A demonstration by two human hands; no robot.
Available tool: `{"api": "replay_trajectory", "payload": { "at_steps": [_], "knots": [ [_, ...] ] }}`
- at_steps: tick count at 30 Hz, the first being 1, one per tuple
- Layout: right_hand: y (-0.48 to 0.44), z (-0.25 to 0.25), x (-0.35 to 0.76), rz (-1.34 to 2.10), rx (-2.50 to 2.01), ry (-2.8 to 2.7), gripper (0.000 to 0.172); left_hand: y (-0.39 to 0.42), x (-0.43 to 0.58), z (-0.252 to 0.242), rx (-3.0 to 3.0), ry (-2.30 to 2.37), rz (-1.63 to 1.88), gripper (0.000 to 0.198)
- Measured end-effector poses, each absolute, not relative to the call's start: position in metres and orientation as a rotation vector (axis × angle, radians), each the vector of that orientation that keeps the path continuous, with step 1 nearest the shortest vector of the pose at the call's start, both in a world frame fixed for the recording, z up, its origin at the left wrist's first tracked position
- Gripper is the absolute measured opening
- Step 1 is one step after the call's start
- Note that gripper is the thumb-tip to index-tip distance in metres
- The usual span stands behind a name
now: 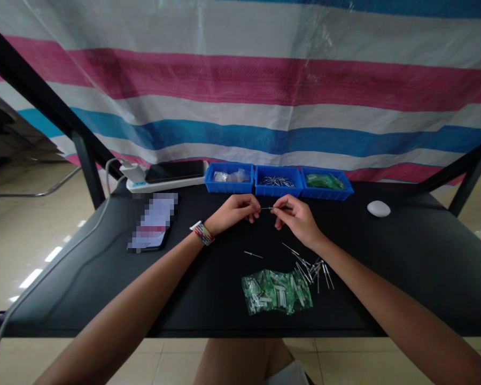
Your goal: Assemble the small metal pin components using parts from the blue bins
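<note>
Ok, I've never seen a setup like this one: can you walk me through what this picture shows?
There is no machine here, just a person's two bare hands. The single picture comes from a camera worn on the head, looking forward and down.

The right hand pinches what looks like a blind rivet; its other end reaches the left hand's fingertips, though whether they grip it is too small to tell.

On the black table lie loose rivets and a green-tinted plastic packet. Behind the hands stand three blue bins. A white power strip and a phone are at the left, and what seems a white computer mouse at the right.
</note>
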State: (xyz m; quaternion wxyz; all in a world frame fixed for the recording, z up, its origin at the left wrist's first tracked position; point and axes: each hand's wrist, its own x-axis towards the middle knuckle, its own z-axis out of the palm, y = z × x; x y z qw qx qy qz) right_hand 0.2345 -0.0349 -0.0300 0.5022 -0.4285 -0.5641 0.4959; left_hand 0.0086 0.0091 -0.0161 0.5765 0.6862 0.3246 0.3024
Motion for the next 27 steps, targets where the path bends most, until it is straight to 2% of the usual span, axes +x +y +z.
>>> {"api": "replay_trajectory", "payload": {
  "at_steps": [10, 27],
  "knots": [
    [-0.0352, -0.0259, 0.2359, 1.315, -1.060, -1.410, 0.031, 0.0093, 0.0066, -0.0172, 1.607, 0.735, 0.764, 0.018],
    [-0.0337, -0.0284, 0.2338, 1.270, -1.061, -1.436, 0.033, 0.0073, 0.0097, -0.0195, 1.557, 0.765, 0.787, 0.030]
  ]
}}
